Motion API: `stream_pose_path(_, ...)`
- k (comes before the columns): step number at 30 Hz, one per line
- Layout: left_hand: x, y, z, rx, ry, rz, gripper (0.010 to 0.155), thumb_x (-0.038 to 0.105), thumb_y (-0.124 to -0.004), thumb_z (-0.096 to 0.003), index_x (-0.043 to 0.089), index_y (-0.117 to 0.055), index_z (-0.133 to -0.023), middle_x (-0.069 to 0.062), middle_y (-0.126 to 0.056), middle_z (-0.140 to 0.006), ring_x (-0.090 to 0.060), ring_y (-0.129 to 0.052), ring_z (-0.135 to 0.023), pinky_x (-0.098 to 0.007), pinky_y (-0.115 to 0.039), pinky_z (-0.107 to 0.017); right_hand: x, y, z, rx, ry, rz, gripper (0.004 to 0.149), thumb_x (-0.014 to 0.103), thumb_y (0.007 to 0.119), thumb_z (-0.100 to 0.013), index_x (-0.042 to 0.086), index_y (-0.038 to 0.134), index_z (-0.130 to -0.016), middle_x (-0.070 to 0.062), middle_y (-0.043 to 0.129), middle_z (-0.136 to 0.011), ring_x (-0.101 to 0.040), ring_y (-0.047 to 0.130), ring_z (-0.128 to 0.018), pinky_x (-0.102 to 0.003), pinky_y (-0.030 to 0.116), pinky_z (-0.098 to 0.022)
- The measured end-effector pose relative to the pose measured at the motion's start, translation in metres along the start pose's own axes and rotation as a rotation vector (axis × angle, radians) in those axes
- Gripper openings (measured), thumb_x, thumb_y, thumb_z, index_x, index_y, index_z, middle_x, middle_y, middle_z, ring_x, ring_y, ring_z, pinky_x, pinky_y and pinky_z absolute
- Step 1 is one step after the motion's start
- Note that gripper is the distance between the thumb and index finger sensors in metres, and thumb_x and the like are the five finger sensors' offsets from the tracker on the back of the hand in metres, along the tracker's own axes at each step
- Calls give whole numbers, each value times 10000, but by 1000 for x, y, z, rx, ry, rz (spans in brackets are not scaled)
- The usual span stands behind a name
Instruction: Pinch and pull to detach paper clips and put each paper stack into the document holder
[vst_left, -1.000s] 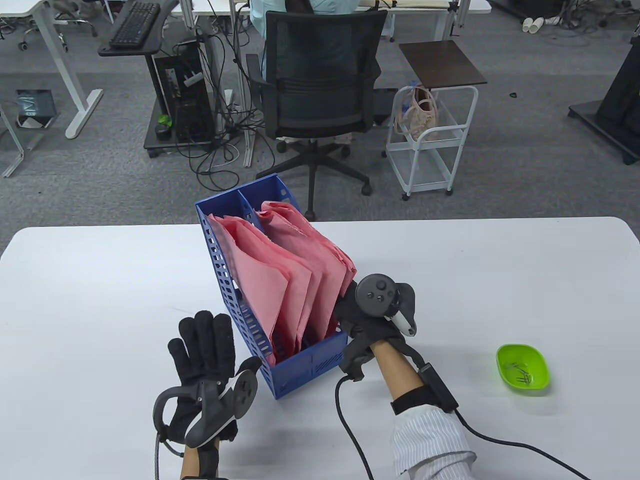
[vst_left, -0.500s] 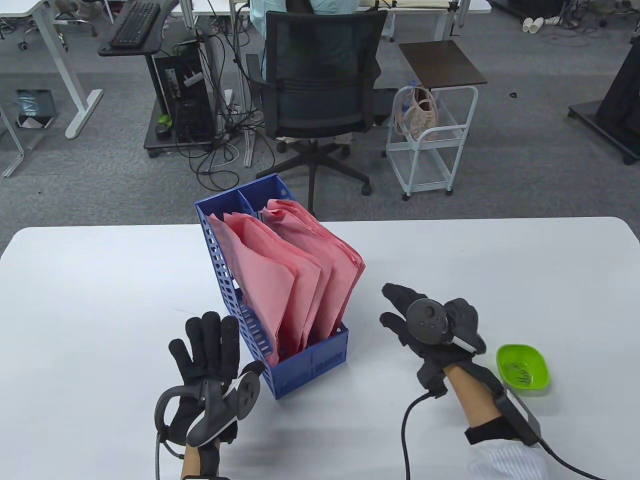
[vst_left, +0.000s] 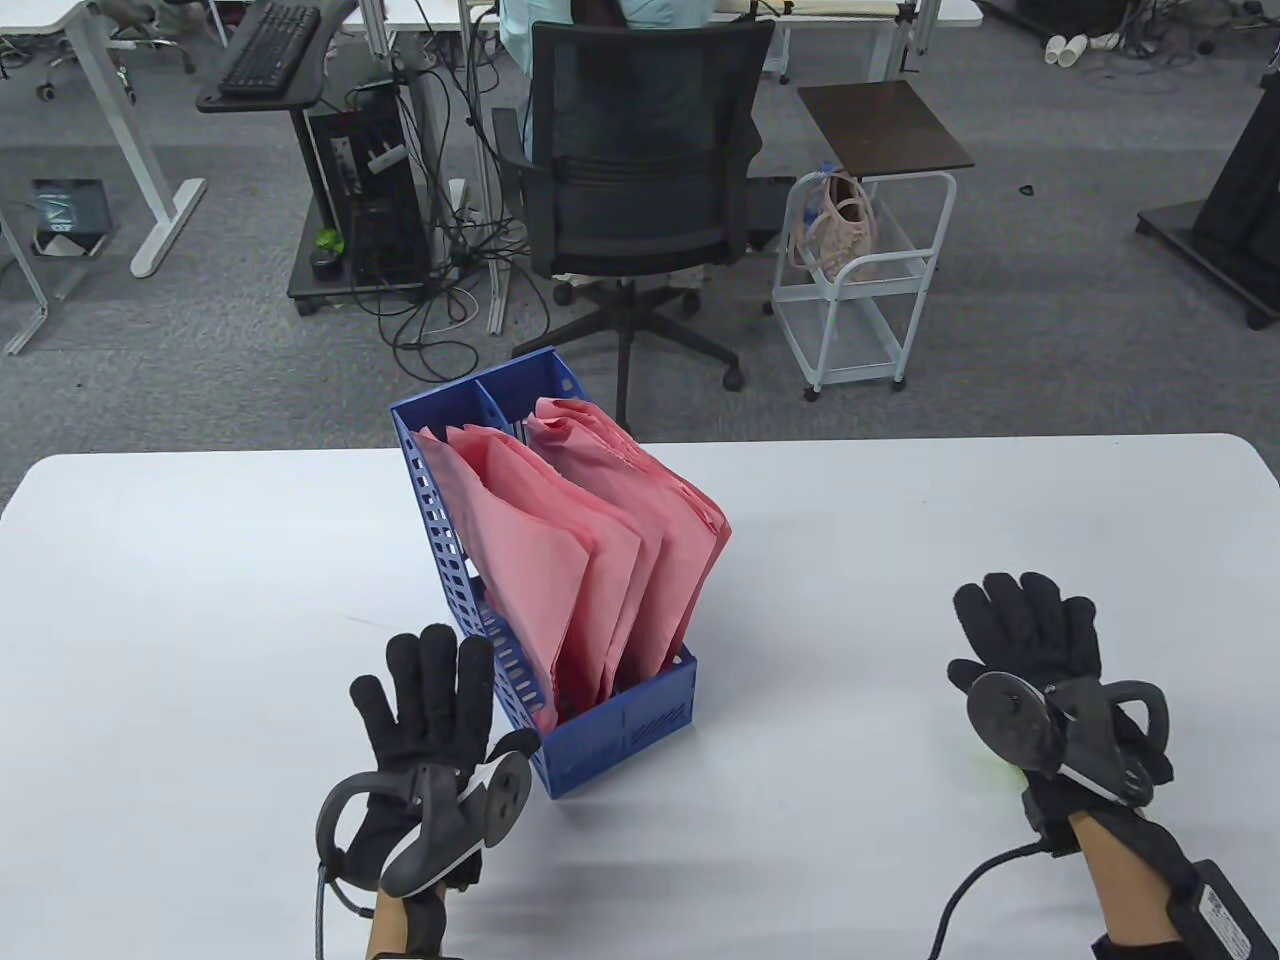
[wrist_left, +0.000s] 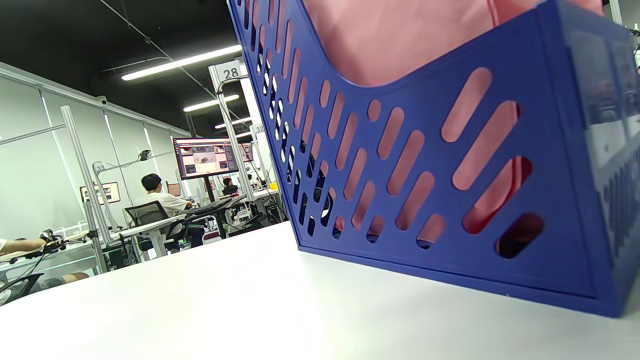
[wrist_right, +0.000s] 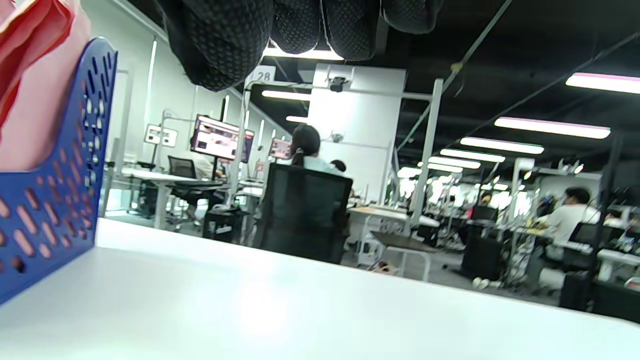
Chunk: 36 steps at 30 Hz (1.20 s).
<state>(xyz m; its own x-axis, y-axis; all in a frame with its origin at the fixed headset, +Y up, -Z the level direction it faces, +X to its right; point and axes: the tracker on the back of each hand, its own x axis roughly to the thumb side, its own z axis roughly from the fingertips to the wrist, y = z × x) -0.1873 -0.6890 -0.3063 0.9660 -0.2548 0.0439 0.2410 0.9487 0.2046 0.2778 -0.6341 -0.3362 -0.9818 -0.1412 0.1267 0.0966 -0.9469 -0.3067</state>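
Observation:
A blue slotted document holder (vst_left: 620, 722) stands on the white table (vst_left: 200, 600), with several pink paper stacks (vst_left: 580, 540) upright inside it. My left hand (vst_left: 430, 700) lies flat and open on the table, just left of the holder's front corner. Far to the right, my right hand (vst_left: 1030, 625) hovers open with its fingers spread and holds nothing. The left wrist view shows the holder's slotted wall (wrist_left: 410, 165) close up, pink paper behind the slots. In the right wrist view, gloved fingertips (wrist_right: 300, 30) hang from the top and the holder (wrist_right: 55, 175) stands at the left.
My right hand and its tracker cover the green dish; only a faint green glow (vst_left: 985, 772) shows beside the tracker. An office chair (vst_left: 640, 190) and a white cart (vst_left: 860, 280) stand beyond the table's far edge.
My right hand let go of the pink stack in the holder and swung right, ending over the green dish. The left hand crept slightly toward the holder.

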Motion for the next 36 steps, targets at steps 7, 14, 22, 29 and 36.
stream_pose_path(7, 1, -1, 0, -19, -23, 0, 881, 616, -248, -493, 122, 124, -1121, -244, 110, -1170, -557, 30, -1080, -795, -164, -722, -4, 14, 22, -57, -7, 9, 744, 472, 625, -572, 207, 278, -1174, -226, 217, -1253, -528, 117, -1128, -683, 115, -800)
stream_pose_path(14, 1, -2, 0, -29, -40, -9, 883, 628, -238, -483, 147, 150, -1114, -228, 159, -1157, -559, 85, -1060, -826, -135, -695, 1, 35, 30, -4, -34, 34, 814, 575, 556, -543, 247, 150, -1168, -226, 35, -1244, -552, -58, -1080, -746, 3, -730)
stream_pose_path(22, 2, -4, 0, -48, -51, -33, 891, 632, -237, -479, 144, 157, -1111, -224, 172, -1153, -556, 99, -1057, -827, -119, -691, 10, 58, 36, 120, -65, 105, 824, 586, 541, -541, 247, 124, -1165, -232, -15, -1230, -540, -113, -1058, -730, -48, -715)
stream_pose_path(29, 4, -5, 0, -53, -56, -45, 891, 631, -238, -479, 141, 155, -1111, -223, 170, -1153, -556, 100, -1055, -824, -119, -694, 11, 58, 38, 99, -75, 101, 820, 586, 539, -540, 247, 131, -1165, -235, -11, -1228, -542, -106, -1057, -727, -39, -718)
stream_pose_path(36, 4, -5, 1, -53, -49, -53, 888, 628, -241, -481, 141, 150, -1112, -225, 163, -1154, -553, 97, -1055, -822, -125, -695, 9, 58, 39, 112, -71, 81, 820, 584, 539, -540, 243, 132, -1165, -238, -11, -1226, -541, -106, -1054, -725, -37, -719)
